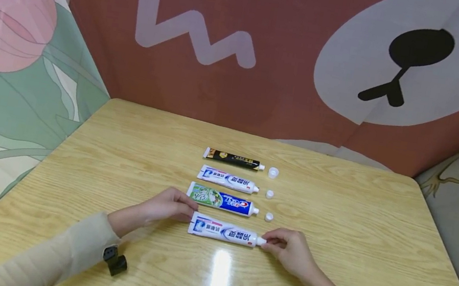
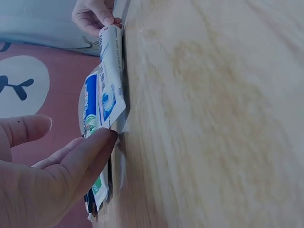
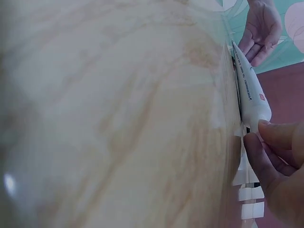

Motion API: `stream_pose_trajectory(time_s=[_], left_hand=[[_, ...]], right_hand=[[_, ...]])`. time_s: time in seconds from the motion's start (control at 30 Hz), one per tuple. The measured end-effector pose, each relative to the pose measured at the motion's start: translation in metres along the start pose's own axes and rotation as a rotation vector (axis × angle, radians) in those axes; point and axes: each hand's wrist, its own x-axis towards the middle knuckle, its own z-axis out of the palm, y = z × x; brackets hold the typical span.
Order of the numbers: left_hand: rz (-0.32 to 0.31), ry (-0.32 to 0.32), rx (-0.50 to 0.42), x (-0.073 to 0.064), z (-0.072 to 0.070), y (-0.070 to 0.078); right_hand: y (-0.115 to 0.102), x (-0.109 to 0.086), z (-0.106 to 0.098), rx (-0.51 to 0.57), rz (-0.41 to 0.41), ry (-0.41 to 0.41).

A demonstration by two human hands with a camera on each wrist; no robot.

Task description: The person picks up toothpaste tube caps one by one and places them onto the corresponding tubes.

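A white-and-blue toothpaste tube [image 1: 223, 230] lies nearest on the table, its tip pointing right. My right hand [image 1: 291, 251] pinches the white cap at that tip between thumb and fingers; the fingers partly hide it. At the flat end, my left hand [image 1: 169, 203] touches the tube with its fingertips, and the left wrist view shows its thumb [image 2: 28, 129] held apart. Beyond lie a blue-and-green toothpaste tube [image 1: 223, 199], a smaller white toothpaste tube [image 1: 228, 179] and a black toothpaste tube [image 1: 233, 159], with their nozzles bare.
Right of the three farther tubes stand a small white cap [image 1: 269, 216], another small cap [image 1: 269, 194] and a wider whitish cap [image 1: 273, 173], one beside each nozzle. The wooden table [image 1: 356, 221] meets a printed cloth wall [image 1: 219, 92] at the back.
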Motion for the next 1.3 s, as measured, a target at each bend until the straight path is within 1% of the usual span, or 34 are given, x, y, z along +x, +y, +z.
stream_pose_trajectory(time_s=[0.1,0.2,0.33,0.43,0.57,0.73,0.9,1.0,1.1,1.2,1.3], left_hand=[[0.001,0.015,0.000,-0.001,-0.001,0.000],[0.018,0.019,0.016,-0.002,-0.003,0.000],[0.076,0.016,0.090,-0.002,-0.005,0.000],[0.137,0.029,0.148,-0.001,-0.007,0.000],[0.205,0.068,0.196,0.005,-0.012,0.000],[0.267,0.113,0.273,0.017,-0.022,0.000],[0.312,0.154,0.416,0.028,-0.029,0.001],[0.337,0.150,0.499,0.035,-0.031,0.002],[0.355,0.123,0.588,0.041,-0.032,0.003],[0.350,0.099,0.657,0.046,-0.032,0.005],[0.338,0.089,0.697,0.050,-0.031,0.006]], right_hand=[[-0.001,0.000,0.000,0.008,-0.004,-0.002],[-0.002,-0.001,-0.001,0.020,-0.009,-0.005],[-0.003,-0.001,-0.002,0.028,-0.010,-0.006],[-0.004,0.000,-0.003,0.027,-0.006,-0.010],[-0.004,0.000,-0.005,0.038,0.008,-0.029],[-0.002,0.000,-0.011,0.095,0.065,-0.049],[0.002,0.005,-0.016,0.103,0.103,0.014],[0.004,0.010,-0.020,0.097,0.116,0.051],[0.006,0.016,-0.023,0.087,0.125,0.074],[0.008,0.022,-0.024,0.069,0.106,0.086],[0.012,0.027,-0.025,0.040,0.080,0.077]])
